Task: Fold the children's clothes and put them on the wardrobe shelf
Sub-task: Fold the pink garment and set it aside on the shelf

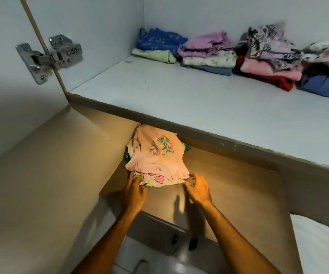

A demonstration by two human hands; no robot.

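Note:
A small stack of folded children's clothes lies on the lower wardrobe shelf (229, 180), tucked into its left corner. On top is a pink shirt (155, 155) with a floral print; under it a cream garment with hearts (157, 179), and a green piece (186, 146) peeks out behind. My left hand (135, 192) touches the front left edge of the stack with its fingertips. My right hand (198, 187) hovers at the front right corner, fingers spread, holding nothing.
The upper shelf (179, 95) carries several folded piles along the back: blue and green (155, 46), purple (209, 48), pink and red (268, 64), blue (326, 84). The open door with a metal hinge (49, 56) stands left. A drawer front (159, 228) is below; a white bed (322, 246) lies at right.

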